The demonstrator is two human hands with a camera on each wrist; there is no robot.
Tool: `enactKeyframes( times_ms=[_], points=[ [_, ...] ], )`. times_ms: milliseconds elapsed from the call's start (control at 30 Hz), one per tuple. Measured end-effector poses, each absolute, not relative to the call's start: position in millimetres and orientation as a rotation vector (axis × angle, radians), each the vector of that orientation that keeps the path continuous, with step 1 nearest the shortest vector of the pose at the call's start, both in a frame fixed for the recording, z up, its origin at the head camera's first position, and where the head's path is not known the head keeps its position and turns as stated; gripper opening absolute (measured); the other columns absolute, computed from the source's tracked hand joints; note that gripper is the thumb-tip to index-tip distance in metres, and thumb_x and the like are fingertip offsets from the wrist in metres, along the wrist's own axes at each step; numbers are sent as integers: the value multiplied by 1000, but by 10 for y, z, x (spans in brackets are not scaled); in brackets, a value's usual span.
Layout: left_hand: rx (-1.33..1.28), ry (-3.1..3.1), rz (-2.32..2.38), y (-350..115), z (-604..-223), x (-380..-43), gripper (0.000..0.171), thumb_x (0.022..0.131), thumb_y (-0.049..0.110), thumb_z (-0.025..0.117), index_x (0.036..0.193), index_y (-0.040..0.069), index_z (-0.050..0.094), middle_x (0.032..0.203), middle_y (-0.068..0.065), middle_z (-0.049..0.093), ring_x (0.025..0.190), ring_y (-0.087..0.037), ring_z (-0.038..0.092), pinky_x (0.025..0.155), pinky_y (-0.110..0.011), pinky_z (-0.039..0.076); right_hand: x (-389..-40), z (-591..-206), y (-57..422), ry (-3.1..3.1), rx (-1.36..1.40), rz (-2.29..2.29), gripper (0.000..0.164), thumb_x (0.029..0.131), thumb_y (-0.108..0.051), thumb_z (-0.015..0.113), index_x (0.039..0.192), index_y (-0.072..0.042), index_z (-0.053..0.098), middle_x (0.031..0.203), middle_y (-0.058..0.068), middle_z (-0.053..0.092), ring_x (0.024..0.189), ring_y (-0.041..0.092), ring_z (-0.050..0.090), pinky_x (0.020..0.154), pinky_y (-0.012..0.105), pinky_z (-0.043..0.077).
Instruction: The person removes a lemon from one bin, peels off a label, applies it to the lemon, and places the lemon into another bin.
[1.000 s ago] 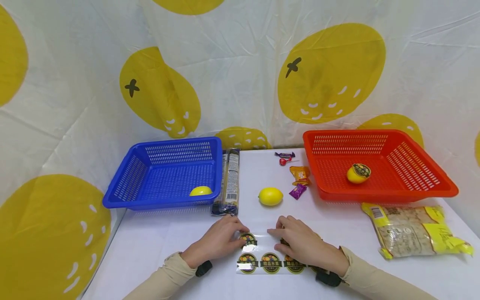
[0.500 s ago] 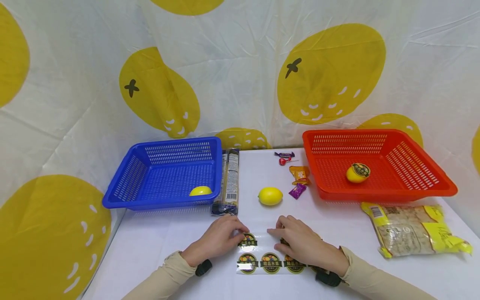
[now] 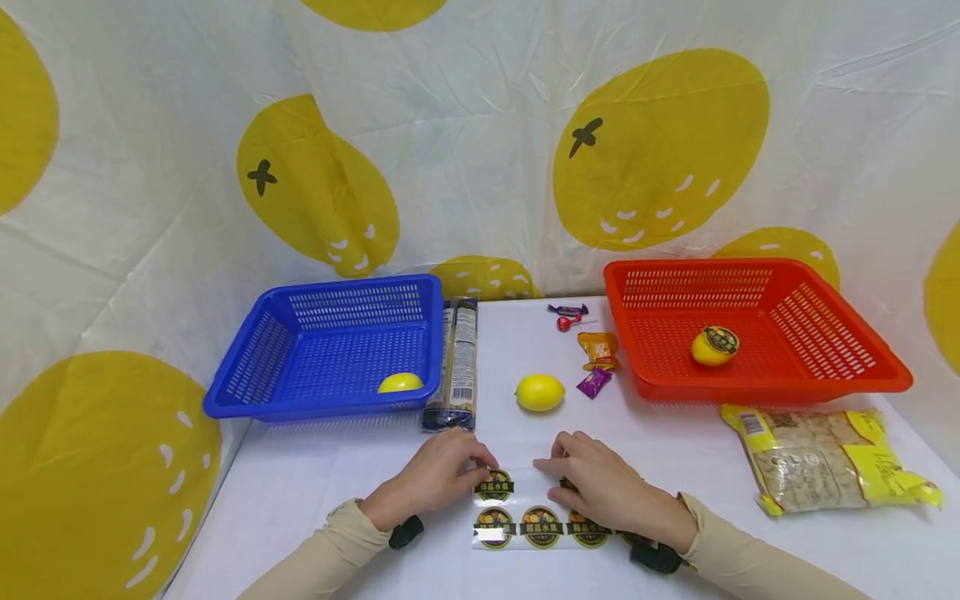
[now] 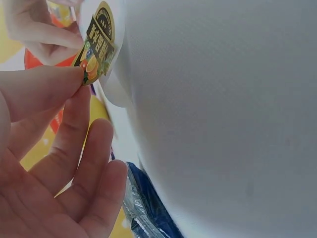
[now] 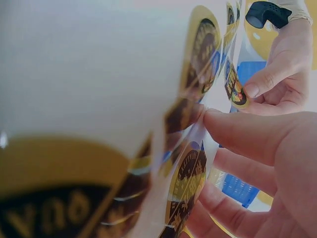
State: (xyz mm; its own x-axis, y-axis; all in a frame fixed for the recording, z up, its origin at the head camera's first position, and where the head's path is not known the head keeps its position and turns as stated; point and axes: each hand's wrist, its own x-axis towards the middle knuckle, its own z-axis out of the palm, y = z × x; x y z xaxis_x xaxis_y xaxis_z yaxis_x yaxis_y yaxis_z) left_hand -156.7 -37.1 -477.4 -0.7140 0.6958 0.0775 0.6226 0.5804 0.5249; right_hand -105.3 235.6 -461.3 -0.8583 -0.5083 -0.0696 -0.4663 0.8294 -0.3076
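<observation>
A clear sheet [image 3: 517, 542] of round black-and-gold fruit stickers lies before me, its near row flat in the head view. My left hand [image 3: 442, 471] pinches the edge of the upper-left sticker [image 4: 97, 47] between thumb and index finger; how much of it is off the backing I cannot tell. Towards the sheet's right side, my right hand [image 3: 600, 487] holds the sheet with the thumb [image 5: 233, 129] on its face and fingers behind, covering some stickers. Beyond both hands sits a plain lemon [image 3: 540, 392].
A blue basket [image 3: 330, 408] at left holds one lemon [image 3: 401, 382]. The red basket [image 3: 772, 387] at right holds a stickered lemon [image 3: 715, 346]. Candies [image 3: 598, 350], a lollipop [image 3: 564, 323], a long dark packet [image 3: 459, 358] and a yellow bag [image 3: 817, 462] lie around.
The upper-left sticker at my left fingertips has shifted slightly and shows its face with less glare. Both hands are in nearly the same place.
</observation>
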Motion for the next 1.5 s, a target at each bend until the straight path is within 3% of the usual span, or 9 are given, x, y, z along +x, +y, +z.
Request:
enactKeyframes(
  times_ms=[467,667,1500],
  points=[
    [1171,2626,870,-380,-4705,-1563,11,93,19,74,102,23,80,93,9,77,90,-4,65,87,-29,49,-1059,-4605,2356,2868,-753,-460,32,89,-30,80,119,-21,77,98,-7,59,88,9,45,71,24,40],
    [1158,2607,882,-371,-4681,-1562,12,94,19,73,103,24,80,92,11,75,90,1,63,87,-27,49,-1054,-4604,2349,2886,-714,-445,29,89,-31,80,116,-21,75,98,-8,59,89,8,46,73,25,42],
    [1130,2549,926,-348,-4546,-1503,12,94,19,74,102,23,81,93,9,76,88,3,62,80,-18,45,-1059,-4605,2384,2879,-749,-500,30,88,-28,81,117,-20,74,92,-9,58,83,7,45,66,22,37]
  ],
)
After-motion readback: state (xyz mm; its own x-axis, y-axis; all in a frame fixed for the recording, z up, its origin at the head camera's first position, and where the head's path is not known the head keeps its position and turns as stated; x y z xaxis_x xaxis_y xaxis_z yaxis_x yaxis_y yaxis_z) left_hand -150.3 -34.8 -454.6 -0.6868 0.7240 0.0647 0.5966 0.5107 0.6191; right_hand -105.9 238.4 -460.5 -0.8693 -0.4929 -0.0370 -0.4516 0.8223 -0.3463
